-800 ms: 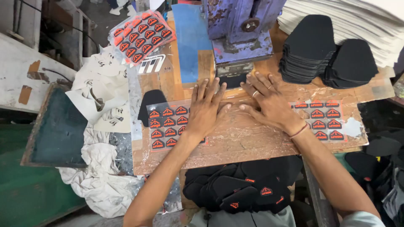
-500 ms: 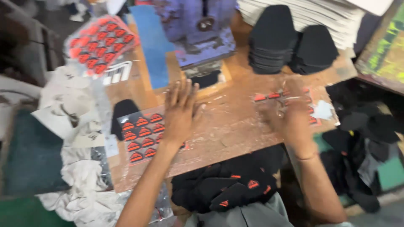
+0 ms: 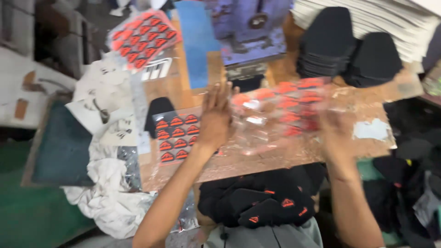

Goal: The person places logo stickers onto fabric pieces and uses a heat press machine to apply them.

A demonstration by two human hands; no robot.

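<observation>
Wooden bench (image 3: 257,158) carried red-emblem sheets (image 3: 177,132), black fabric stacks (image 3: 351,53), a blue machine (image 3: 250,27), and a blue sheet (image 3: 196,41).

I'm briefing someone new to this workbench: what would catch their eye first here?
Bright red-orange emblem stickers stand out: one sheet on the wooden bench under the left hand, another sheet at the far left. Between both hands a clear film with red emblems is blurred; the right hand holds its near right edge.

Clear sticker sheet (image 3: 280,115): glossy plastic film, glare streaks, red-orange emblems. Workbench (image 3: 257,158): bare wood, scuffed, rough. Black cut pieces (image 3: 330,46), 1 o'clock: matt fabric or foam. Rags (image 3: 108,202), 8 o'clock: crumpled white cloth. Press (image 3: 255,27): worn painted metal.
</observation>
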